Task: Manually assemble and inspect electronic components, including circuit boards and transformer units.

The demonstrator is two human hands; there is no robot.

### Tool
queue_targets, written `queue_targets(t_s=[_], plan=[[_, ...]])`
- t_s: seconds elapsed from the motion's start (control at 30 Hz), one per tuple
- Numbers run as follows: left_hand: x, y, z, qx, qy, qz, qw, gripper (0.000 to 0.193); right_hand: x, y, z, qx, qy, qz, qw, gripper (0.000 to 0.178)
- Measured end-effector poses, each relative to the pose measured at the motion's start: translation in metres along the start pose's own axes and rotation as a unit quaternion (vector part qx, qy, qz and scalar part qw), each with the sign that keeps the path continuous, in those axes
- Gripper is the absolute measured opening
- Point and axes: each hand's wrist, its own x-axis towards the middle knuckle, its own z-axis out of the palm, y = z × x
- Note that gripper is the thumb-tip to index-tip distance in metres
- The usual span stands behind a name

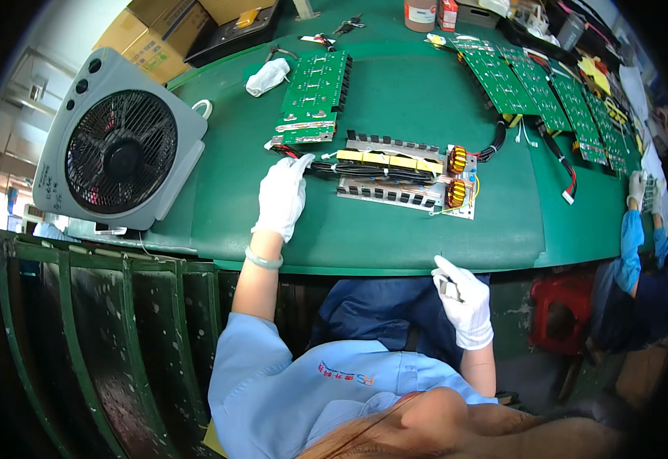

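My left hand [282, 197], in a white glove, closes on the left end of a black cable bundle [380, 171]. The bundle lies along a circuit board assembly [464, 205] with metal heat sinks, a yellow strip and two copper-wound coils at its right end. Just beyond that hand is a green circuit board [312, 96] with black parts along its right edge. My right hand [465, 304], also gloved, is apart from the assembly at the table's front edge. Its fingers are curled, with a small greyish thing among them that I cannot make out.
A grey box fan [123, 145] stands at the left on the green table [395, 249]. A crumpled white glove [268, 77] lies beyond. Several green boards [502, 84] with cables fill the right. At the far right, a co-worker's gloved hands [638, 187] work near a red stool [559, 314].
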Motion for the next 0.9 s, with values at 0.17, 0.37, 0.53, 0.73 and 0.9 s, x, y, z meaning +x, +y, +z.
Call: queue_targets(t_s=[0.17,0.37,0.53,0.73,0.9], plan=[[0.017,-0.011,0.011,0.08,-0.001,0.009,0.997,0.022,-0.011,-0.003,0.008,-0.007,-0.004,-0.001,1.0,0.046],[0.003,-0.011,-0.017,0.015,-0.046,0.046,0.998,0.028,-0.021,-0.004,0.006,-0.005,0.01,-0.008,1.0,0.041],[-0.028,-0.01,-0.033,-0.065,-0.163,-0.004,0.985,0.034,-0.029,-0.012,0.006,-0.004,0.014,-0.014,1.0,0.039],[-0.078,0.025,-0.062,-0.292,-0.262,-0.157,0.906,0.04,-0.042,-0.015,0.007,-0.003,0.014,-0.012,1.0,0.035],[-0.117,0.066,-0.059,-0.371,-0.263,-0.166,0.875,0.041,-0.052,-0.017,0.014,0.0,-0.003,-0.021,1.0,0.032]])
